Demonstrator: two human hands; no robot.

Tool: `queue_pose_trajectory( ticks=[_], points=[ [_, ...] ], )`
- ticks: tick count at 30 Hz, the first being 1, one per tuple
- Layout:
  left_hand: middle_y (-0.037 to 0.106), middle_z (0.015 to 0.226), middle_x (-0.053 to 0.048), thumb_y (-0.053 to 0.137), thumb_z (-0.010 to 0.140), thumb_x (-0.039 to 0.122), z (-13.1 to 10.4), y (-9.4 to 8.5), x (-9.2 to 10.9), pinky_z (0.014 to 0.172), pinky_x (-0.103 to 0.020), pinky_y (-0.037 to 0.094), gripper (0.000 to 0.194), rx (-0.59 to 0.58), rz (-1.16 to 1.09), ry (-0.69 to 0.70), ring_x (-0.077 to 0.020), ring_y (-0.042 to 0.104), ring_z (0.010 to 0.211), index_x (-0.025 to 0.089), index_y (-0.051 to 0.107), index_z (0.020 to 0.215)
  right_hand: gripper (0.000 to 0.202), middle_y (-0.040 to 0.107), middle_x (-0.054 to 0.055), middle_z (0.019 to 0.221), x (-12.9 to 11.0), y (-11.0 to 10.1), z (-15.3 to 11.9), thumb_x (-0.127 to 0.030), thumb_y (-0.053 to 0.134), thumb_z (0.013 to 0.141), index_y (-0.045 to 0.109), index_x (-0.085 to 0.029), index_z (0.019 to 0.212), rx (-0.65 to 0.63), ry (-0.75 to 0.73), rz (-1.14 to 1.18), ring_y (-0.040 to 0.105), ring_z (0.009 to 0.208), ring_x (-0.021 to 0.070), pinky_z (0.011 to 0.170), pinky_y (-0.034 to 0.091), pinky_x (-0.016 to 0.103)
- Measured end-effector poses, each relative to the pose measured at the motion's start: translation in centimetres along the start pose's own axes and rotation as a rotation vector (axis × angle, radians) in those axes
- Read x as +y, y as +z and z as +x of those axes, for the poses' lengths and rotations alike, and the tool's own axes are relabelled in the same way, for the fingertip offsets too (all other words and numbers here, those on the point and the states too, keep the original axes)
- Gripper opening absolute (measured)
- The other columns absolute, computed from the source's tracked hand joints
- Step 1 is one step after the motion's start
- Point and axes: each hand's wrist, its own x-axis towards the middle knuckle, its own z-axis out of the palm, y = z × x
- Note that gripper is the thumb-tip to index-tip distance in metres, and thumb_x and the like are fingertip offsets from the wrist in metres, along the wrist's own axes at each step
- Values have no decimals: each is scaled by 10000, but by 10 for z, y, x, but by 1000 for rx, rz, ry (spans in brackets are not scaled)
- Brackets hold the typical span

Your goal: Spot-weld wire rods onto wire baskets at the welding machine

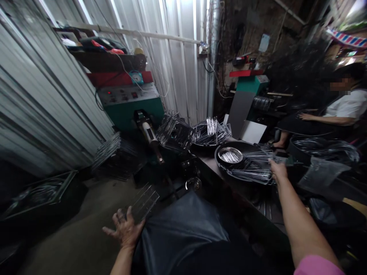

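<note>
At the lower left, my left hand (125, 229) has its fingers spread, beside a thin wire rack (146, 200) at my knee; whether they touch is unclear. My right hand (278, 170) reaches to the right edge of a round black tray (219, 165), its fingers closed at the ends of wire pieces (252, 175). A small metal bowl (230, 155) of short metal parts sits in that tray. Dark cloth (183, 221) covers my lap.
A green machine (130, 110) with a handled arm (149, 133) stands ahead. Stacked wire racks (173, 131) lie beside it, with more in a second tray (210, 143). A seated person (344, 105) is at the far right. A bin (69, 187) stands left.
</note>
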Motion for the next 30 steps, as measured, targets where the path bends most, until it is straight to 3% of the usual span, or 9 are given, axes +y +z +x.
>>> queue_pose_trajectory(
  ticks=[3, 6, 9, 12, 16, 18, 22, 26, 30],
  points=[
    [324, 1359, -223, 559, 669, 423, 5, -8, -5, 983, -653, 57, 643, 13, -45, 11, -358, 235, 1272, 141, 429, 1232, 191, 450, -28, 529, 3, 50, -44, -375, 530, 695, 439, -207, 703, -140, 30, 179, 474, 471, 133, 476, 422, 286],
    [346, 1345, -221, 572, 661, 447, 19, -31, -19, 983, -646, 70, 681, 70, -73, -26, -358, 253, 1255, 127, 412, 1241, 222, 535, -22, 660, 17, 107, -117, -395, 502, 675, 454, -209, 787, -297, -2, 323, 530, 561, 110, 571, 469, 268],
    [367, 1346, -186, 617, 613, 449, 36, -72, -35, 1024, -588, 28, 734, 126, -78, 18, -333, 257, 1264, 143, 396, 1242, 305, 575, -8, 708, 44, 145, -190, -434, 512, 660, 473, -211, 864, -490, -44, 446, 570, 638, 132, 624, 487, 290],
    [372, 1356, -159, 659, 556, 443, 45, -122, -40, 1055, -520, 13, 740, 144, -87, 123, -315, 256, 1279, 171, 421, 1202, 302, 583, -2, 702, 67, 159, -225, -416, 587, 628, 507, -215, 837, -668, -73, 441, 573, 635, 145, 588, 485, 281],
    [398, 1337, -168, 679, 530, 469, 41, -175, -22, 1066, -486, 51, 740, 155, -165, 235, -318, 288, 1272, 162, 457, 1165, 258, 552, -13, 687, 65, 163, -208, -303, 617, 585, 547, -214, 817, -677, 143, 532, 507, 503, 101, 373, 364, 190],
    [408, 1332, -163, 682, 521, 487, 37, -192, -7, 1062, -497, 72, 747, 121, -223, 273, -334, 305, 1262, 167, 471, 1163, 223, 518, -14, 646, 52, 161, -192, -236, 612, 565, 564, -207, 780, -704, 267, 574, 480, 476, 96, 322, 305, 173],
    [409, 1335, -164, 693, 498, 499, 32, -214, 22, 1047, -535, 96, 764, 55, -326, 385, -356, 330, 1245, 179, 491, 1161, 161, 475, -12, 578, 26, 149, -174, -164, 595, 583, 574, -184, 741, -839, 449, 665, 474, 473, 96, 339, 360, 182],
    [403, 1338, -176, 708, 476, 506, 34, -216, 41, 1032, -562, 114, 792, 8, -373, 451, -362, 329, 1247, 186, 492, 1168, 176, 514, -11, 578, 16, 137, -175, -115, 614, 579, 572, -164, 743, -878, 605, 727, 506, 502, 81, 450, 443, 185],
    [418, 1322, -188, 704, 487, 509, 35, -193, 54, 1016, -583, 131, 787, -54, -366, 439, -371, 344, 1233, 179, 493, 1170, 265, 551, -26, 584, 24, 138, -184, -213, 700, 560, 604, -164, 803, -790, 419, 655, 505, 495, 91, 424, 402, 183]
  ],
)
